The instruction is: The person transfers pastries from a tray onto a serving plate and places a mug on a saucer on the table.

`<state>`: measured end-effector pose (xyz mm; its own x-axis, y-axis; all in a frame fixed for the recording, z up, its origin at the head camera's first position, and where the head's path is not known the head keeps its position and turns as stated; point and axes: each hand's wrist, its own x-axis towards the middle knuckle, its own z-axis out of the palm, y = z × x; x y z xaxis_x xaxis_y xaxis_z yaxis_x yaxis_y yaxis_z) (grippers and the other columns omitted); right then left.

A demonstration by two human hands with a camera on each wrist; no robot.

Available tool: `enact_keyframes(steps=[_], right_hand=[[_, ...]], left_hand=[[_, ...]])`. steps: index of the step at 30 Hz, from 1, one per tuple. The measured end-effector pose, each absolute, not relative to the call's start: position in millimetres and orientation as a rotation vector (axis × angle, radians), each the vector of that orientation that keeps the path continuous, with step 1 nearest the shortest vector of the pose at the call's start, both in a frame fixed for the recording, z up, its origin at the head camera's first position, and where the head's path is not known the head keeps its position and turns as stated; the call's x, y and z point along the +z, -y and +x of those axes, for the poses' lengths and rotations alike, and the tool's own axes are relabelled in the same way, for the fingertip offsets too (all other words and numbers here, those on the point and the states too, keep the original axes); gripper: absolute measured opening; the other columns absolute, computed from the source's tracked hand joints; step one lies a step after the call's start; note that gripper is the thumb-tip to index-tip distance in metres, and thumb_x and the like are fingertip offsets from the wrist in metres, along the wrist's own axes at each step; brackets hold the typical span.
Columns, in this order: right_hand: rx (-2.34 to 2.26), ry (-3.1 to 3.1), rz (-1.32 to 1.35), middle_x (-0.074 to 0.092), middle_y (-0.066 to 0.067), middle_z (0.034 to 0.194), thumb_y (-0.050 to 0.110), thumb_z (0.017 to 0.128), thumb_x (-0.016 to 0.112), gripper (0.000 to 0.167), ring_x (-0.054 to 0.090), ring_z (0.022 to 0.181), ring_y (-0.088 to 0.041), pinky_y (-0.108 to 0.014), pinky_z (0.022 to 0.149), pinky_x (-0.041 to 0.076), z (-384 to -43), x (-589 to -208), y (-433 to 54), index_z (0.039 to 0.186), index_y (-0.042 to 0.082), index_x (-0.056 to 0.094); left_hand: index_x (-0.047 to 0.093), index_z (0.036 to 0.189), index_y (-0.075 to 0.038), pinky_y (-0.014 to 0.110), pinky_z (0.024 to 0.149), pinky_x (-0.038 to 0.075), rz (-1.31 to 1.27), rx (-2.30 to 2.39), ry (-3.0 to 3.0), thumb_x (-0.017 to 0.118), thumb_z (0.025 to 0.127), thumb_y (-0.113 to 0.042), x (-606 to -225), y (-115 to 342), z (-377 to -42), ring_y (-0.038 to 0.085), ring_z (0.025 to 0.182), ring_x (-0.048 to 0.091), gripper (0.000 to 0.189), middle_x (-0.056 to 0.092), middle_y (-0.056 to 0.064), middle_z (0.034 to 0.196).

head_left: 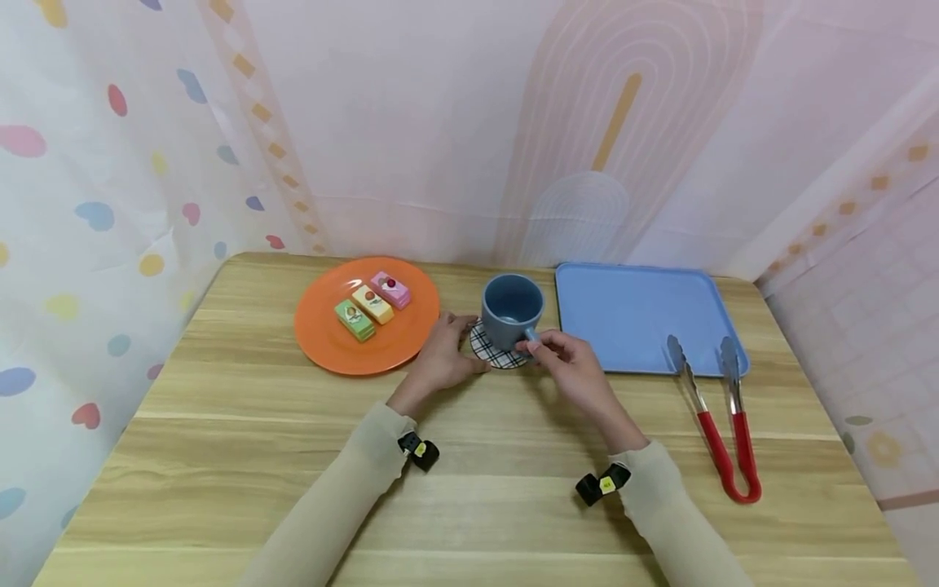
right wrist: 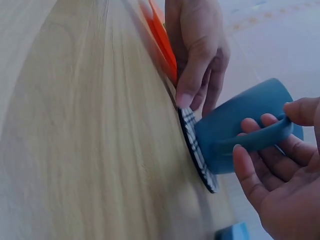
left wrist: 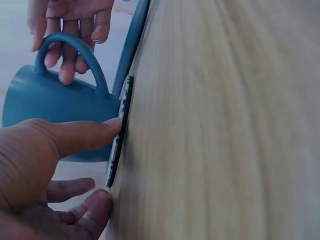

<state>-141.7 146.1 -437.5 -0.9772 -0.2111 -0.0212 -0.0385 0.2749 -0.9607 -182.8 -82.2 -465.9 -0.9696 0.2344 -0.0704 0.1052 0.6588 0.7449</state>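
A blue-grey mug (head_left: 506, 326) stands upright on a round black-and-white checked coaster (head_left: 484, 349). My right hand (head_left: 568, 371) holds the mug by its handle (right wrist: 260, 140), the thumb at the handle's top end and fingers behind it in the right wrist view. On the mug's other side, my left hand (head_left: 443, 355) spans the coaster's left edge between thumb and fingers. The left thumb (left wrist: 87, 135) touches the coaster's rim in the left wrist view, in front of the mug's lower wall. The left fingers stay low beside the tabletop.
An orange plate (head_left: 330, 350) with three small cake-like blocks, green (head_left: 355, 319), yellow (head_left: 372, 304) and pink (head_left: 391, 289), sits close left of the left hand. At the right lies a blue tray (head_left: 623, 318). Red-handled tongs (head_left: 744, 456) rest with their tips over its near edge.
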Motion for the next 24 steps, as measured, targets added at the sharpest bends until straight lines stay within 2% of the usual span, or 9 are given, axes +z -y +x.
enact_keyframes(steps=[2,5,11,17,21,24], right_hand=[[-1.718,-2.456,-0.247,0.074,-0.014,0.121,0.026,0.106,0.06,0.027,0.067,0.114,-0.029,-0.048,0.096,0.059,-141,-436,-149,0.116,0.004,0.072],[-1.63,-2.535,-0.271,0.074,-0.011,0.121,0.027,0.105,0.061,0.027,0.068,0.111,-0.027,-0.042,0.094,0.059,-139,-434,-153,0.121,0.008,0.072],[-1.557,-2.601,-0.292,0.072,-0.009,0.122,0.026,0.105,0.061,0.027,0.065,0.111,-0.023,-0.037,0.092,0.058,-137,-428,-164,0.126,0.011,0.069],[-1.493,-2.687,-0.327,0.07,-0.006,0.13,0.024,0.105,0.061,0.03,0.063,0.121,-0.024,-0.04,0.097,0.056,-133,-419,-177,0.133,0.013,0.064],[-1.481,-2.727,-0.366,0.068,-0.008,0.132,0.023,0.106,0.06,0.033,0.063,0.121,-0.025,-0.041,0.098,0.057,-129,-417,-186,0.137,0.012,0.062],[-1.472,-2.757,-0.399,0.067,-0.008,0.135,0.025,0.106,0.06,0.036,0.063,0.12,-0.024,-0.033,0.098,0.057,-126,-416,-194,0.14,0.013,0.06]], left_hand=[[0.052,0.148,-0.004,0.04,0.097,0.052,0.305,1.244,-2.699,0.09,0.078,-0.022,-464,86,-181,0.027,0.11,0.051,0.082,0.051,0.013,0.125],[0.05,0.148,-0.003,0.041,0.1,0.055,0.343,1.326,-2.667,0.086,0.081,-0.019,-461,94,-178,0.029,0.109,0.055,0.078,0.056,0.015,0.126],[0.046,0.151,-0.004,0.049,0.106,0.056,0.382,1.425,-2.654,0.08,0.09,-0.019,-453,110,-172,0.034,0.117,0.059,0.072,0.06,0.019,0.131],[0.043,0.155,-0.015,0.057,0.115,0.049,0.376,1.348,-2.757,0.074,0.096,-0.035,-438,126,-162,0.035,0.136,0.05,0.07,0.052,0.013,0.149],[0.044,0.154,-0.013,0.057,0.114,0.05,0.448,1.319,-2.859,0.074,0.095,-0.038,-431,138,-156,0.035,0.136,0.05,0.071,0.048,0.011,0.153],[0.046,0.153,-0.011,0.058,0.115,0.047,0.484,1.299,-2.93,0.074,0.095,-0.038,-428,147,-153,0.036,0.139,0.047,0.07,0.046,0.012,0.155]])
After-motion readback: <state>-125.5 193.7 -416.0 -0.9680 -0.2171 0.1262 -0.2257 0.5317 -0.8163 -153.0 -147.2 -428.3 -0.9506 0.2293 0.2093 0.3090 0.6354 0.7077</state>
